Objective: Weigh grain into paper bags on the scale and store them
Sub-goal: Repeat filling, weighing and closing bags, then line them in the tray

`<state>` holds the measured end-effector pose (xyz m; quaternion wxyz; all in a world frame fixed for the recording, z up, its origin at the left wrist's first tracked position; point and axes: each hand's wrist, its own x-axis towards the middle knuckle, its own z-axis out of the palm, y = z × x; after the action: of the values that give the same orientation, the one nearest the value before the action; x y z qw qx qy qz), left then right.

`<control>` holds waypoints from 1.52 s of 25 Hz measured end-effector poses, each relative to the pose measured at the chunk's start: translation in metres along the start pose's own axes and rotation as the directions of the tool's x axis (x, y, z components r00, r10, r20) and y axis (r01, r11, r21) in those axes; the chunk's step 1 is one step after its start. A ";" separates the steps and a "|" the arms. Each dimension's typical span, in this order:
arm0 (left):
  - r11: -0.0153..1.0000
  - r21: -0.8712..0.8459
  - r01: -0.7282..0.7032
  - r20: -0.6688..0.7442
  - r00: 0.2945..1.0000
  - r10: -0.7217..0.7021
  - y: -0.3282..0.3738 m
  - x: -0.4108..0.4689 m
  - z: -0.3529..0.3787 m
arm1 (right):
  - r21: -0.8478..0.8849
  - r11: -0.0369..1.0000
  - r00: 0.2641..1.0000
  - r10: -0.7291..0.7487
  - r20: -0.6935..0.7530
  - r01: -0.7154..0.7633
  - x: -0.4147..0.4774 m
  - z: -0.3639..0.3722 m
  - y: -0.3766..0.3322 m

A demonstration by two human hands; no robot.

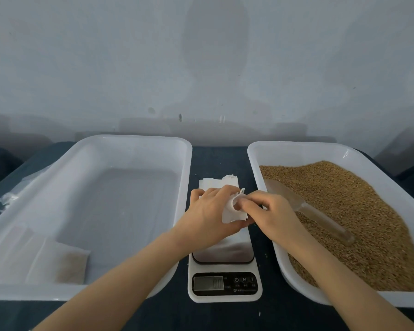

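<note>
Dark blue cloth bears a white digital scale; above it the left hand and right hand pinch a thin white paper bag. Uneven pulling could likely tear its mouth.

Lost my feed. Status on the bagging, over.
Left hand and right hand pinch bag over scale. Scoop idle in grain. Nothing in the way.

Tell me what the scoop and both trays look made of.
Scoop: apparently clear, smooth plastic; the grain shows through its bowl. Left tray and right tray: probably white moulded plastic, glossy; light glints on their rounded rims.
</note>
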<state>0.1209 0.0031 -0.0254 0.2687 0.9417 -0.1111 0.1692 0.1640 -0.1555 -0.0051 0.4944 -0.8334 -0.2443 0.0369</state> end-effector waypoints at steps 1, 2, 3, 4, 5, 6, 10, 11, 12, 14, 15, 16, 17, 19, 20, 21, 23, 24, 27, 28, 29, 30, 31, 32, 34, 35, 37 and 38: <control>1.000 -0.005 0.019 0.020 1.000 -0.019 0.000 0.001 0.000 | -0.002 1.000 1.000 0.004 -0.003 -0.004 -0.001 0.000 0.001; 0.999 -0.011 0.037 0.042 0.998 -0.036 -0.001 0.001 -0.001 | -0.001 1.000 1.000 0.005 0.002 -0.005 -0.001 -0.001 0.001; 0.998 -0.024 0.062 0.067 0.996 -0.060 -0.001 0.002 -0.002 | 0.017 1.000 1.000 0.002 0.010 -0.002 -0.001 -0.001 0.000; 0.994 -0.050 0.099 0.092 0.991 -0.094 -0.002 0.002 -0.003 | 0.038 0.999 1.000 -0.008 0.007 0.008 -0.002 -0.003 -0.001; 0.985 -0.085 0.147 0.117 0.984 -0.137 -0.002 0.003 -0.005 | 0.025 0.999 0.999 -0.033 -0.024 0.033 0.000 -0.006 0.000; 0.973 -0.122 0.198 0.145 0.973 -0.179 -0.002 0.003 -0.007 | -0.040 0.997 0.994 -0.065 -0.082 0.062 0.003 -0.011 0.002; 0.935 -0.184 0.304 0.280 0.928 -0.247 -0.001 0.004 -0.010 | -0.498 0.854 0.984 0.084 -0.158 -0.152 0.024 -0.055 0.025; 0.934 -0.184 0.308 0.303 0.921 -0.244 -0.001 0.004 -0.010 | -0.646 0.719 0.965 0.225 -0.134 -0.257 0.029 -0.067 0.035; 0.935 -0.181 0.305 0.316 0.918 -0.239 -0.001 0.004 -0.010 | -0.771 0.544 0.917 0.376 -0.131 -0.333 0.030 -0.076 0.045; 0.944 -0.165 0.284 0.315 0.923 -0.223 -0.001 0.004 -0.009 | -0.878 0.292 0.808 0.568 -0.159 -0.378 0.029 -0.086 0.062; 0.948 -0.163 0.275 0.311 0.926 -0.215 -0.002 0.004 -0.009 | -0.882 0.268 0.786 0.597 -0.164 -0.387 0.029 -0.086 0.068; 0.949 -0.165 0.269 0.311 0.927 -0.209 -0.002 0.004 -0.009 | -0.875 0.281 0.790 0.590 -0.167 -0.395 0.028 -0.086 0.072; 0.949 -0.168 0.266 0.313 0.927 -0.205 -0.002 0.004 -0.009 | -0.867 0.304 0.805 0.569 -0.167 -0.395 0.027 -0.085 0.074; 0.951 -0.166 0.263 0.320 0.926 -0.200 -0.002 0.005 -0.010 | -0.848 0.356 0.840 0.514 -0.173 -0.392 0.026 -0.083 0.076; 0.950 -0.168 0.264 0.323 0.925 -0.200 -0.002 0.005 -0.010 | -0.825 0.394 0.847 0.501 -0.178 -0.406 0.026 -0.082 0.075; 0.948 -0.170 0.270 0.328 0.922 -0.203 -0.001 0.005 -0.010 | -0.787 0.437 0.843 0.504 -0.187 -0.436 0.025 -0.081 0.076; 0.946 -0.165 0.280 0.342 0.916 -0.211 0.000 0.005 -0.010 | -0.706 0.494 0.827 0.509 -0.238 -0.507 0.025 -0.080 0.075; 0.945 -0.158 0.285 0.350 0.911 -0.216 0.001 0.005 -0.011 | -0.687 0.500 0.826 0.490 -0.278 -0.528 0.024 -0.079 0.074; 0.941 -0.136 0.311 0.367 0.898 -0.243 0.003 0.005 -0.011 | -0.641 0.505 0.810 0.446 -0.380 -0.578 0.023 -0.080 0.072; 0.940 -0.130 0.315 0.368 0.896 -0.250 0.004 0.005 -0.012 | -0.608 0.524 0.799 0.463 -0.385 -0.597 0.023 -0.080 0.072; 0.940 -0.126 0.318 0.368 0.895 -0.254 0.004 0.005 -0.012 | -0.583 0.536 0.788 0.488 -0.376 -0.610 0.024 -0.079 0.072; 0.940 -0.122 0.318 0.367 0.895 -0.255 0.004 0.005 -0.012 | -0.574 0.537 0.780 0.511 -0.361 -0.618 0.025 -0.077 0.072; 0.941 -0.118 0.317 0.368 0.894 -0.255 0.004 0.005 -0.012 | -0.580 0.531 0.776 0.529 -0.343 -0.619 0.025 -0.074 0.073; 0.941 -0.114 0.319 0.370 0.892 -0.258 0.004 0.005 -0.012 | -0.591 0.523 0.775 0.540 -0.327 -0.614 0.026 -0.070 0.073; 0.938 -0.108 0.330 0.378 0.886 -0.268 0.004 0.006 -0.012 | -0.596 0.535 0.784 0.544 -0.299 -0.599 0.027 -0.064 0.072; 0.937 -0.104 0.334 0.382 0.883 -0.272 0.004 0.006 -0.012 | -0.582 0.556 0.788 0.549 -0.280 -0.594 0.027 -0.061 0.072; 0.937 -0.099 0.336 0.387 0.880 -0.275 0.005 0.006 -0.012 | -0.536 0.604 0.790 0.570 -0.227 -0.590 0.027 -0.055 0.071; 0.936 -0.098 0.339 0.388 0.879 -0.277 0.005 0.006 -0.012 | -0.527 0.625 0.799 0.566 -0.201 -0.576 0.027 -0.052 0.072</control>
<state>0.1218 0.0050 -0.0116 0.3426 0.9370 -0.0214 -0.0651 0.2298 -0.2132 -0.0343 0.1902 -0.9748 0.0367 0.1111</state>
